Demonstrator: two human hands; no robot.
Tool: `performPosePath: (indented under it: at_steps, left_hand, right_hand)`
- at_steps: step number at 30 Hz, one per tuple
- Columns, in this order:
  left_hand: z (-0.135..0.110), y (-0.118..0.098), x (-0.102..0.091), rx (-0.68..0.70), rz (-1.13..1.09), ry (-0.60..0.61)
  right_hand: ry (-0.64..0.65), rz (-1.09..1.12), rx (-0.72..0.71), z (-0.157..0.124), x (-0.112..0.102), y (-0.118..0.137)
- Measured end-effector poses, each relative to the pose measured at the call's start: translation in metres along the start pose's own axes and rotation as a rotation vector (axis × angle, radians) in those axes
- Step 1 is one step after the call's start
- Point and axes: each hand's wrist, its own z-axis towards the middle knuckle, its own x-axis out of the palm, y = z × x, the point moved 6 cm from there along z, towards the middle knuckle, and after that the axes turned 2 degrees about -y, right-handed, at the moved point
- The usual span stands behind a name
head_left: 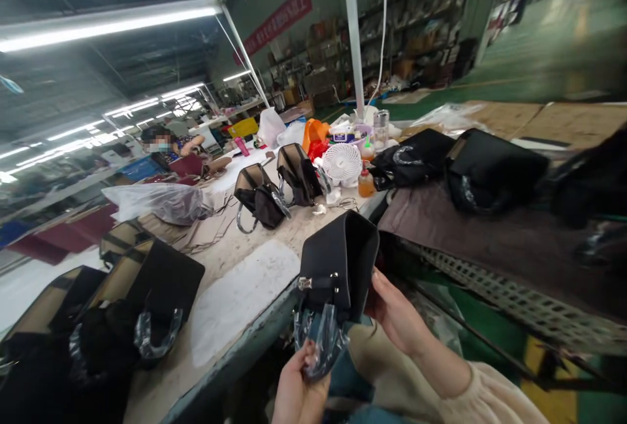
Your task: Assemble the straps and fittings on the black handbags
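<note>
A black handbag (323, 251) hangs over my lap at the table's front edge, tilted, with its open side facing right. Clear plastic film wraps its handle (326, 339), and metal fittings show on its face. My left hand (304, 378) has its fingers closed round the wrapped handle. On the other side, my right hand (394, 309) grips the bag's right edge; its fingertips are partly hidden behind the bag. Two more black handbags (298, 179) with tan insides stand on the table just beyond.
Several black handbags (166, 280) crowd the table's left end; others (494, 169) lie on a brown cloth (441, 234) at right. A white fan (341, 163) and a bottle of orange liquid (365, 182) stand near a metal post (353, 38). A person (181, 149) sits farther back.
</note>
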Motion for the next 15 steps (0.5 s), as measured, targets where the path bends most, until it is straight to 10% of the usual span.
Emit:
performPosePath:
  at_steps: [6,15]
  left_hand:
    - [-0.007,0.035,-0.006,-0.302,0.212,-0.172]
    - [0.015,0.045,-0.027,-0.468,0.480,-0.140]
  right_hand:
    - [0.038,-0.166,-0.054,0.004,-0.001,0.000]
    - [0.006,-1.056,-0.330,-0.010,-0.006,0.019]
